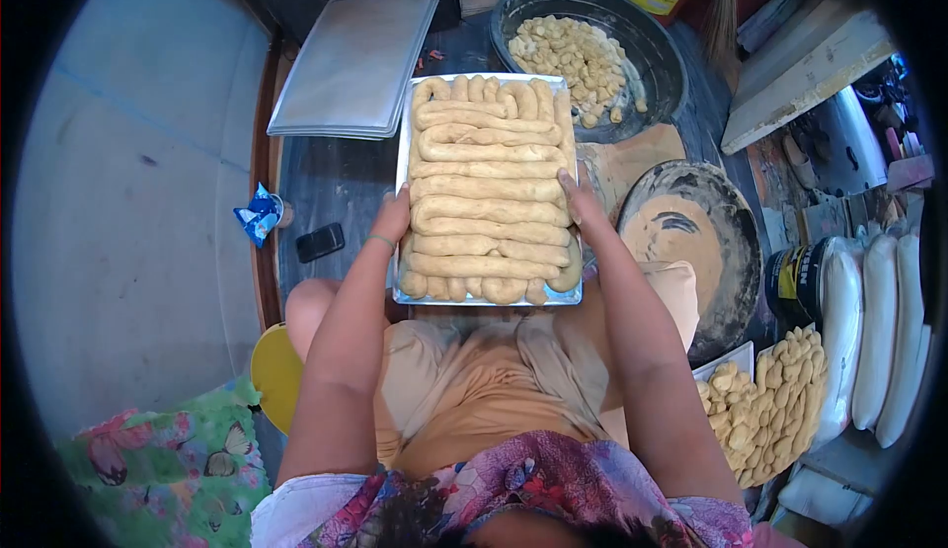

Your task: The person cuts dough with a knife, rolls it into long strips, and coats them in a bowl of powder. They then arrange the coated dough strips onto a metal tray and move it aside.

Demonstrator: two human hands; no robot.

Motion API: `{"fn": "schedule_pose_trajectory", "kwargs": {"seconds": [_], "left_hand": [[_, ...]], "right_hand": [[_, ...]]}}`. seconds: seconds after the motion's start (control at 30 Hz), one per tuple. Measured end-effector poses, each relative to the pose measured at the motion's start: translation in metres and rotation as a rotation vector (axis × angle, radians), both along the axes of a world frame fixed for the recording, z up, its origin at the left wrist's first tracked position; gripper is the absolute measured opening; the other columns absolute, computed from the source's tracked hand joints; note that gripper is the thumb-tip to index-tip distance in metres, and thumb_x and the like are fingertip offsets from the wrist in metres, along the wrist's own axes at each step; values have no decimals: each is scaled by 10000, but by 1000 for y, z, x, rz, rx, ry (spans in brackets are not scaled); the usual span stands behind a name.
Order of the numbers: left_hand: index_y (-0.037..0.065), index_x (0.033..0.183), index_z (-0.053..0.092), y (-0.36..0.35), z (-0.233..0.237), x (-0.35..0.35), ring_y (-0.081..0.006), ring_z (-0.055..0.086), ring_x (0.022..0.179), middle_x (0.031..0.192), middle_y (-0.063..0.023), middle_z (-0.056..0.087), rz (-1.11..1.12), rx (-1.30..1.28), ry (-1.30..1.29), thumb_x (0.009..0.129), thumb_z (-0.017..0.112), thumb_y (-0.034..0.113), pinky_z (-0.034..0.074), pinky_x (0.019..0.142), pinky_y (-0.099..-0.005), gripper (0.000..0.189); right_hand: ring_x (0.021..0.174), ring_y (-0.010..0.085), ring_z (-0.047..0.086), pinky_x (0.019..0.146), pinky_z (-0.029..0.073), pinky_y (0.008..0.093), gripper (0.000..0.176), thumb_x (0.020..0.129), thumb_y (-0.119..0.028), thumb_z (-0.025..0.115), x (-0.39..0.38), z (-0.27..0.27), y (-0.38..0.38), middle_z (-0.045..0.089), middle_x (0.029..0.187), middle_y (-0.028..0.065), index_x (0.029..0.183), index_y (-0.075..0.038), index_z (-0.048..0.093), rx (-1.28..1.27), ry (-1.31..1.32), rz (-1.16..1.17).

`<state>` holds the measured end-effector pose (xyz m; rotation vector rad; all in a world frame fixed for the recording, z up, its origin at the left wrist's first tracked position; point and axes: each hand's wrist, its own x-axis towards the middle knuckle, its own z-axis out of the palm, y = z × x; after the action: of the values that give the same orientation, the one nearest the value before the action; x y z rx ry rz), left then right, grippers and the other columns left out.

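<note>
A metal tray (404, 168) filled with long rolls of dough (489, 190) is held in front of me. My left hand (393, 214) grips its left side edge, and my right hand (585, 200) grips the right side edge, the thumb resting near the dough. The fingers beneath the tray are hidden. Most rolls lie crosswise in folded rows, with shorter ones upright along the top and bottom ends.
Stacked flat trays (355, 64) lie at upper left. A dark basin (657, 49) holds dough pieces (571, 59); another round pan (731, 242) stands at right. A phone (320, 242) lies at left. Trays of shaped dough (780, 410) and long white bags (876, 326) are at lower right.
</note>
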<state>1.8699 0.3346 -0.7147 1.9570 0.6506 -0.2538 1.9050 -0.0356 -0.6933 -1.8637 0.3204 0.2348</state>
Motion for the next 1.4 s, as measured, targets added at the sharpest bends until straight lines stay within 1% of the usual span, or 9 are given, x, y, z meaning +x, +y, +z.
{"fn": "schedule_pose_trajectory", "kwargs": {"seconds": [0.17, 0.37, 0.63, 0.73, 0.8, 0.9, 0.93, 1.03, 1.4], "left_hand": [[-120, 1200, 468, -13, 33, -3, -319, 532, 1126, 1199, -275, 537, -27, 213, 45, 959, 321, 462, 412, 930, -398, 647], [-86, 1223, 451, -17, 38, -8, -433, 460, 1192, 1237, -316, 502, 5, 115, 54, 894, 347, 569, 350, 1006, -431, 741], [-87, 1226, 424, -42, 85, -37, -333, 540, 1086, 1205, -291, 513, 38, -160, 131, 881, 425, 578, 414, 924, -404, 748], [-82, 1246, 399, -28, 69, -33, -279, 541, 1053, 1205, -239, 510, 47, -333, 191, 898, 424, 567, 440, 871, -414, 737], [-27, 1290, 386, -33, 92, -34, -283, 521, 1081, 1218, -184, 515, -4, -350, 182, 909, 396, 573, 447, 831, -455, 711], [-119, 1255, 380, -25, 62, -25, -285, 534, 1077, 1198, -275, 509, 23, -429, -10, 909, 411, 555, 415, 930, -390, 759], [-113, 1266, 378, -16, 33, -17, -319, 516, 1135, 1209, -296, 511, 29, -325, -3, 898, 420, 570, 388, 966, -398, 777], [-104, 1276, 364, -31, 67, -17, -383, 477, 1198, 1255, -321, 481, 35, -50, 79, 882, 397, 598, 361, 997, -428, 806], [-79, 1272, 378, -36, 87, -10, -418, 492, 1171, 1254, -305, 495, -99, 206, 196, 873, 348, 627, 372, 997, -426, 811]], "right_hand": [[1398, 312, 156, 1127, 161, 334, 945, 835, -600, 523, -2, 5, 1, 131, 1514, 196, 1427, 52, 181, -76, 35, -8], [1398, 309, 155, 1125, 164, 338, 941, 844, -590, 514, -3, 1, -2, 154, 1507, 196, 1409, 89, 187, -69, 3, 7], [1366, 319, 246, 1096, 234, 361, 863, 854, -534, 542, 7, 24, -2, 218, 1488, 199, 1438, -3, 195, -48, 161, 1], [1193, 329, 476, 1010, 337, 364, 756, 879, -536, 501, 5, 29, 2, 488, 1295, 236, 1353, 39, 372, -95, 56, -4], [1270, 326, 388, 1038, 309, 369, 763, 874, -506, 530, 7, 26, 0, 395, 1381, 216, 1413, -28, 276, -95, 68, 16], [1282, 332, 378, 1036, 314, 378, 748, 879, -484, 535, 1, 47, 4, 379, 1401, 214, 1439, -75, 255, 53, 127, 57], [1269, 336, 395, 1029, 323, 381, 732, 882, -480, 530, 0, 54, 8, 394, 1390, 218, 1437, -82, 268, 127, 158, 66], [1141, 317, 511, 966, 383, 370, 889, 844, -603, 510, 7, 39, 6, 484, 1267, 279, 1327, 122, 335, -69, 101, 58], [1200, 348, 468, 995, 356, 375, 801, 863, -561, 507, 6, 43, 6, 481, 1285, 270, 1341, 68, 372, -135, 154, 71]]}}
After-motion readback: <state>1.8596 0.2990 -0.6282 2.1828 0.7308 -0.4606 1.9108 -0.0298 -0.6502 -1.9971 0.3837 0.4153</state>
